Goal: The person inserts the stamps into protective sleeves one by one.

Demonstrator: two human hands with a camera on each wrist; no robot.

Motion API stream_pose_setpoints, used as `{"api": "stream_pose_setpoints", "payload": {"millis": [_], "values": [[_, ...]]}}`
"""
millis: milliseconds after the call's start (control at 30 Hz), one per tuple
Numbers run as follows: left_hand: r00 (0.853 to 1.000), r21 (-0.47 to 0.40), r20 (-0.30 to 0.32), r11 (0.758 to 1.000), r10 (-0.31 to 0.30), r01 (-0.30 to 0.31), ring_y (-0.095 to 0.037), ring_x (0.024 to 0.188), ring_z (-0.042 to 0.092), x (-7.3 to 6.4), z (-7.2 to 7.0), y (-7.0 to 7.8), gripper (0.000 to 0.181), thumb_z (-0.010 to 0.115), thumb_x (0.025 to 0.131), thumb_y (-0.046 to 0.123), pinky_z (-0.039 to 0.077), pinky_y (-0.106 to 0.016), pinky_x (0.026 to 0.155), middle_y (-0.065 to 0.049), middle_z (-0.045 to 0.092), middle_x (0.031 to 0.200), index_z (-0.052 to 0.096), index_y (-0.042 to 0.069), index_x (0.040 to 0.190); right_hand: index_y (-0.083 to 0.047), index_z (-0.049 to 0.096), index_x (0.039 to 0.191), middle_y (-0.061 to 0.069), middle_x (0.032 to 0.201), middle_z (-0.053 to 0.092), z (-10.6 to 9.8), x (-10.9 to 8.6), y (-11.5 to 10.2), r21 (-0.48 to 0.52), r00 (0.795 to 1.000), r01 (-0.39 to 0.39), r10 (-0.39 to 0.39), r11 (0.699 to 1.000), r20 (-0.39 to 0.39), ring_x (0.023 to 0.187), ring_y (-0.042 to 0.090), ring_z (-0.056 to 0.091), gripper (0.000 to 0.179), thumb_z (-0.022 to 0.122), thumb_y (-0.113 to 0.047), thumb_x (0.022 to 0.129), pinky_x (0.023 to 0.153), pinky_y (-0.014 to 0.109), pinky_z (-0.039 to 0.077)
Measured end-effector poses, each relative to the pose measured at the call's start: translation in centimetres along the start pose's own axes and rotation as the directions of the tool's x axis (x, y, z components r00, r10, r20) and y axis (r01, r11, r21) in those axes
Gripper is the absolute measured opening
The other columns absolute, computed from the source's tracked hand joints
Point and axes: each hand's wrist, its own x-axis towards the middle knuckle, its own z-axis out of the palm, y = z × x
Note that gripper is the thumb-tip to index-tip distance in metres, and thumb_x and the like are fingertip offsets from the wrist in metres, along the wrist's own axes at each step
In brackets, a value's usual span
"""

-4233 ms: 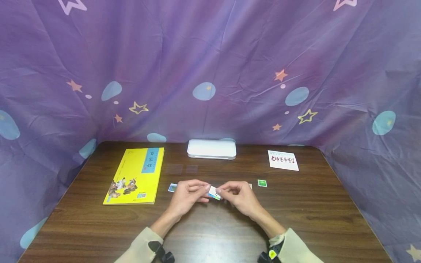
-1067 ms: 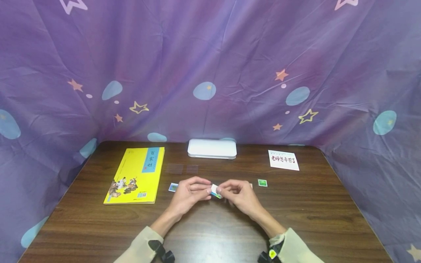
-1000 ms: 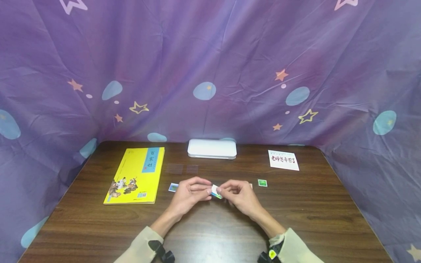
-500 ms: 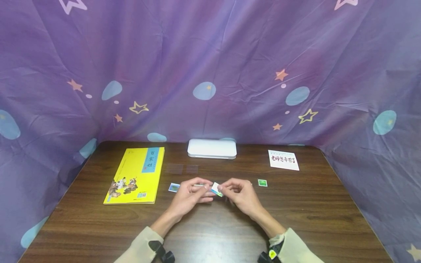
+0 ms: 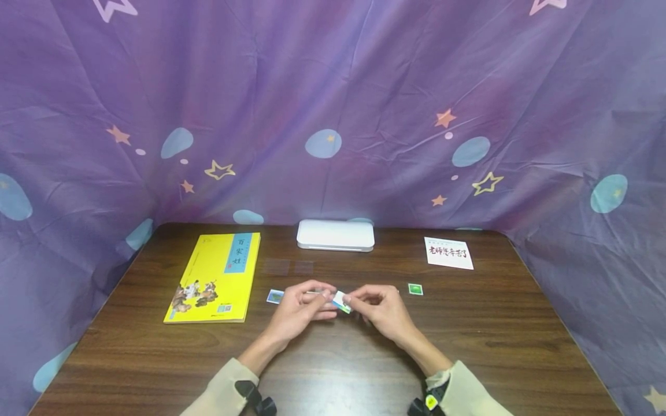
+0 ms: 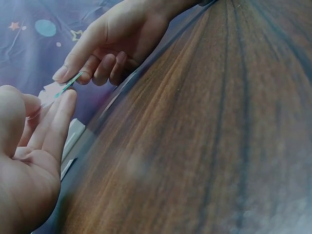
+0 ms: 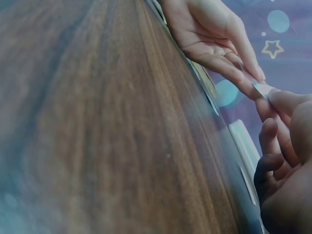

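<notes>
Both hands meet above the middle of the table, fingertips close together. My right hand (image 5: 382, 312) pinches a small stamp (image 5: 341, 301), white with a blue and green edge, between thumb and index finger. My left hand (image 5: 296, 312) holds a small clear plastic sleeve (image 6: 35, 116) between thumb and fingers; most of it is hidden. The stamp's left edge overlaps the left fingertips in the head view. Both wrist views show the stamp tilted. A blue stamp (image 5: 274, 296) lies partly behind the left hand, and a green stamp (image 5: 414, 289) lies beyond the right.
A yellow book (image 5: 213, 283) lies at the left of the wooden table (image 5: 333, 370). Two clear sleeves (image 5: 277, 267) lie right of it. A white case (image 5: 335, 236) stands at the back, with a white card (image 5: 448, 253) at the right. A purple curtain (image 5: 333, 86) hangs behind.
The left thumb has drawn back a little from the stamp, and the left fingers have spread slightly. The stamp has shifted and turned slightly in the right fingers. The things on the table stay put.
</notes>
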Motion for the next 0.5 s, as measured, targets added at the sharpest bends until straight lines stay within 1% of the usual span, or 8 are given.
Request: {"api": "stream_pose_setpoints", "payload": {"millis": [67,267,400,500], "values": [[1.0,0.004,0.009,1.0,0.002,-0.002,-0.037,0.114,0.079,0.0,-0.01,-0.04,0.035,0.067,0.109,0.017,0.07,-0.045,0.096,-0.028,0.074,0.132,0.065,-0.008,0.134,-0.018,0.084,0.095,0.019,0.067,0.072,0.01,-0.01,-0.04,-0.003,1.0,0.004,-0.004,1.0,-0.005,0.049,0.014,0.057,0.01,0.085,-0.028,0.096,0.04,0.026,0.052],[0.999,0.004,0.037,1.0,0.01,-0.01,-0.047,0.117,0.076,0.08,-0.02,-0.11,0.034,0.066,0.109,0.015,0.07,-0.046,0.095,-0.03,0.074,0.13,0.064,-0.01,0.134,-0.016,0.085,0.094,0.021,0.068,0.072,-0.02,0.08,-0.05,0.012,0.999,0.013,-0.012,1.0,-0.05,0.048,0.017,0.056,0.012,0.085,-0.028,0.097,0.039,0.027,0.052],[0.999,0.004,0.034,1.0,-0.003,0.002,-0.048,0.117,0.075,0.05,0.08,-0.07,0.031,0.066,0.109,0.013,0.07,-0.046,0.095,-0.028,0.075,0.129,0.065,-0.007,0.133,-0.017,0.085,0.094,0.019,0.072,0.075,-0.01,0.08,-0.08,0.01,0.997,-0.016,0.017,1.0,-0.078,0.048,0.015,0.056,0.015,0.086,-0.031,0.096,0.041,0.024,0.051],[1.0,0.007,0.028,1.0,-0.009,0.009,-0.047,0.117,0.075,0.02,0.14,-0.06,0.031,0.066,0.109,0.013,0.07,-0.046,0.095,-0.027,0.075,0.13,0.065,-0.006,0.133,-0.017,0.086,0.092,0.017,0.075,0.078,0.02,0.06,-0.07,0.012,0.996,-0.041,0.041,0.999,-0.08,0.049,0.014,0.057,0.017,0.086,-0.033,0.095,0.042,0.023,0.05]]}}
